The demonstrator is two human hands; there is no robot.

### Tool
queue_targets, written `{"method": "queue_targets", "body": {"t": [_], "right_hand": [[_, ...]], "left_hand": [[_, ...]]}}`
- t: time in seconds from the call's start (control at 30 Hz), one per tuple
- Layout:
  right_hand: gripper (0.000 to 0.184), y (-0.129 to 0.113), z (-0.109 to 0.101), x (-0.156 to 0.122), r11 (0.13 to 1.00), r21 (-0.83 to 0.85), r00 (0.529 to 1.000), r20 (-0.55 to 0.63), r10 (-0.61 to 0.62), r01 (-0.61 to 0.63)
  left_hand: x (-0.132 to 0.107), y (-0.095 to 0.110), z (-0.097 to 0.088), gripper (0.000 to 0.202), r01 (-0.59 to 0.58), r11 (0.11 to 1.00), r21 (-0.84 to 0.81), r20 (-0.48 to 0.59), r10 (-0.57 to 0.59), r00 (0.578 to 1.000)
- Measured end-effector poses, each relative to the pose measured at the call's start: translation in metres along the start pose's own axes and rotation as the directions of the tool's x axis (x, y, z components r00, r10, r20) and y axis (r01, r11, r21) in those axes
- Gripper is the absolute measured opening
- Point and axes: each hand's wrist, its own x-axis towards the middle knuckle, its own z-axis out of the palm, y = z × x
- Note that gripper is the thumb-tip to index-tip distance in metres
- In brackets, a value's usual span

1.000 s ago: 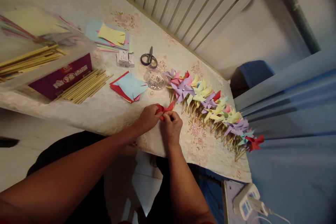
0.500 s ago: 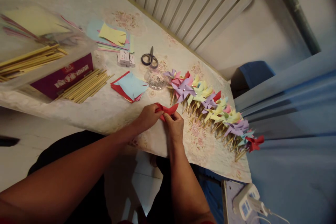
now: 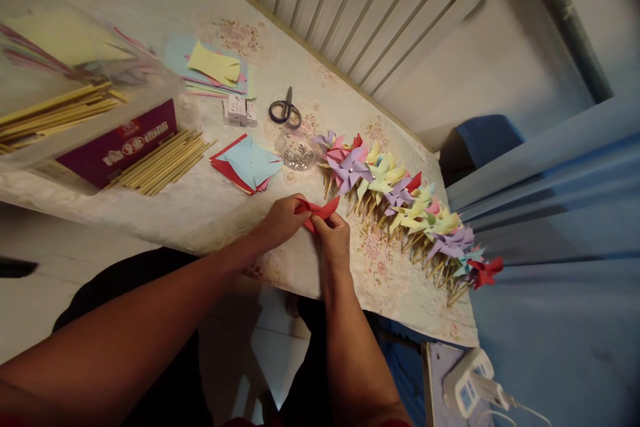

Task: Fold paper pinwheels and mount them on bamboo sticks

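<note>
While our left fingers (image 3: 303, 215) and right fingers (image 3: 321, 224) are pinched closed on curled red paper (image 3: 327, 208), we've got flattish, slit-cornered blue paper (image 3: 250, 161) just beyond.

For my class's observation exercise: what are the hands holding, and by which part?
The left hand and right hand pinch the red paper near its middle; the exact grip spots are hidden.

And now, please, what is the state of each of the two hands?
Left hand: closed, holding the red paper.
Right hand: closed, pinching the same red paper.
</note>
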Motion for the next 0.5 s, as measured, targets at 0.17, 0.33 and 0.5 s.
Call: {"method": "queue_targets", "body": {"t": [0.17,0.33,0.5], "right_hand": [[0.016,0.0060,-0.0017,0.0017,0.998,0.062,1.000,0.021,0.009,-0.011],[0.017,0.0091,-0.0037,0.0029,0.997,0.074,0.999,0.045,0.006,-0.009],[0.017,0.0072,-0.0055,0.0026,0.999,0.051,0.998,0.062,0.004,-0.007]], "left_hand": [[-0.0006,0.0006,-0.0004,0.007,-0.009,1.000,0.025,0.002,0.008,1.000],[-0.0020,0.0022,-0.0002,0.006,0.009,0.999,0.031,0.009,-0.009,1.000],[-0.0044,0.0057,-0.0011,0.006,0.010,0.999,0.052,0.021,-0.011,1.000]]}}
